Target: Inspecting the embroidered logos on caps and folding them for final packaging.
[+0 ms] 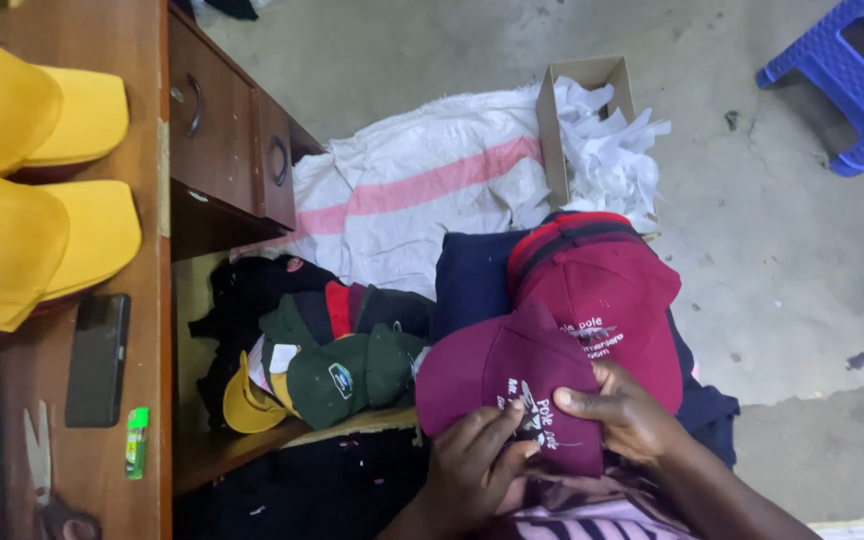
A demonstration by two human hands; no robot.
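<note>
item: maroon cap (507,385), held in our lap over a second maroon cap (607,295) on a navy cloth (467,280). our left hand (472,470) closes its fingers (497,425) on the front panel by the white embroidery; our right hand (622,410) pins the same panel with thumb and fingers curled shut on the fabric, seemingly to keep the stitched area taut for close work. beside us: a pile of green caps (337,365) with a yellow brim, under a wooden counter (142,120) with drawers. on the counter: two yellow caps (22,180), a dark phone (97,358), a green lighter (136,442), scissors (42,470). floor: grey concrete, a white sack with a pink stripe (412,195), a cardboard box (582,110) of white scraps, a blue plastic stool (847,80).
</note>
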